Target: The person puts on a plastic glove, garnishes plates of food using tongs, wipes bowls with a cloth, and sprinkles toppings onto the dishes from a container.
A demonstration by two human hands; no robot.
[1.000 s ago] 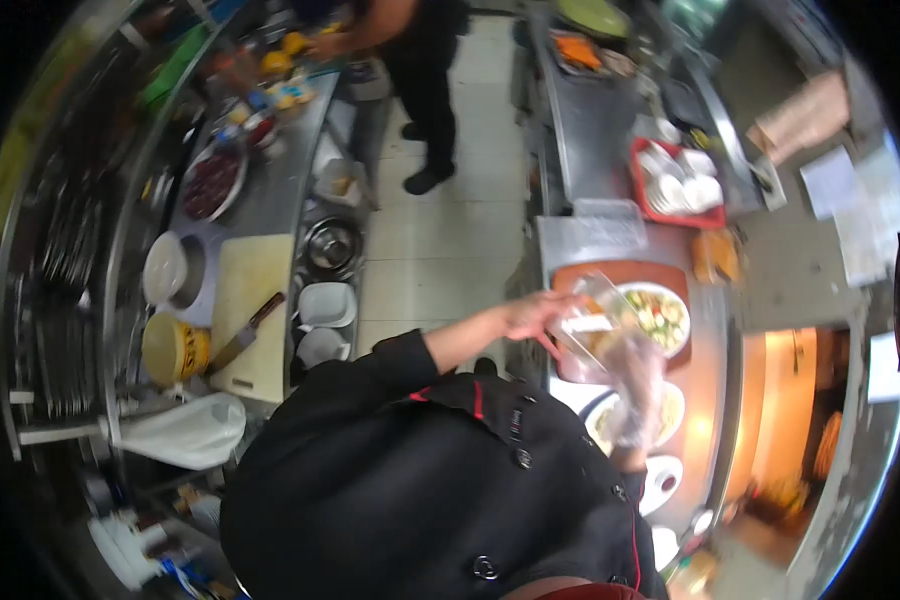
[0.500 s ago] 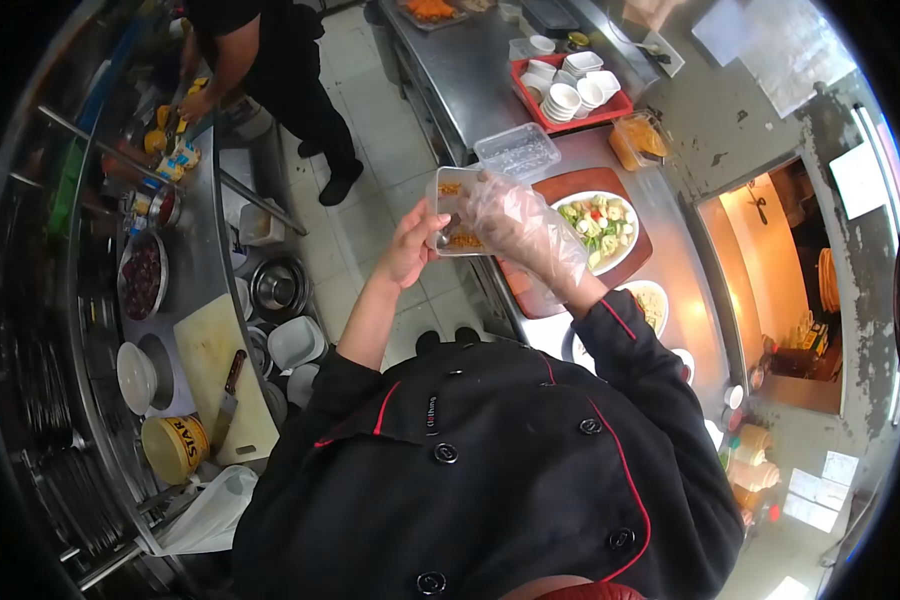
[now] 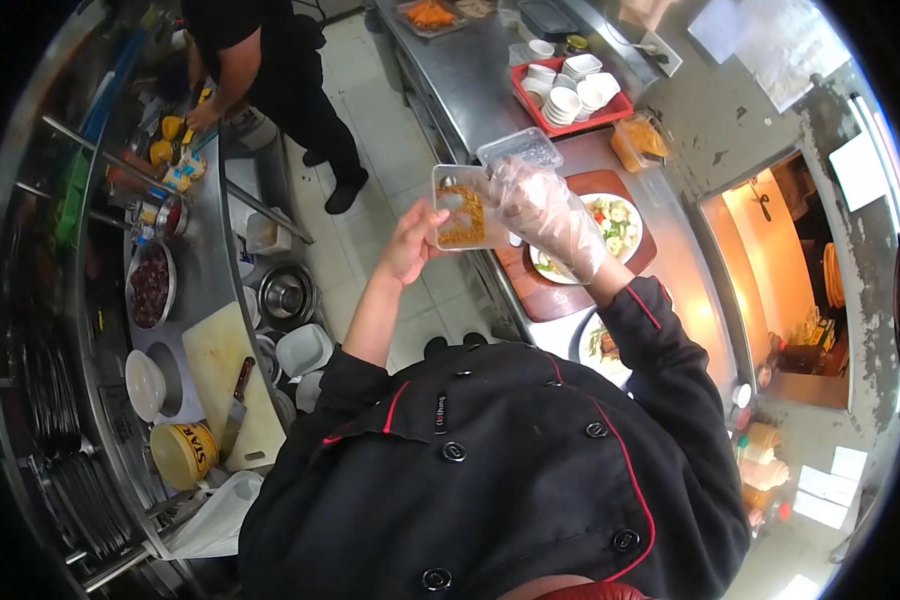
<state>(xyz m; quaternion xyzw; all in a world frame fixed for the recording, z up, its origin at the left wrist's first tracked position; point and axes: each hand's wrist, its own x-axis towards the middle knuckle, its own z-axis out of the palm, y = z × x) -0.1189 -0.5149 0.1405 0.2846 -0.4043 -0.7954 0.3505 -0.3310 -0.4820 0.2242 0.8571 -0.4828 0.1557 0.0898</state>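
My bare left hand grips a clear plastic tub by its left side, the thumb over the rim. Brown, crumb-like food lies in the tub, which is tilted so its inside shows. Beside the tub's right edge is my right hand, in a loose clear plastic glove, with its fingers curled together. What they hold, if anything, is hidden. Below and right of that hand, an oval white plate of salad rests on a brown wooden board. The glove and wrist cover part of the plate.
A clear lid lies on the steel counter behind my right hand. Further back stands a red tray of white cups, beside an orange-filled tub. A knife lies on the left cutting board. Another person works at upper left.
My right hand has drawn back a little to the right from inside the tub, uncovering more of the brown food. My left hand still holds the tub. The view has shifted slightly.
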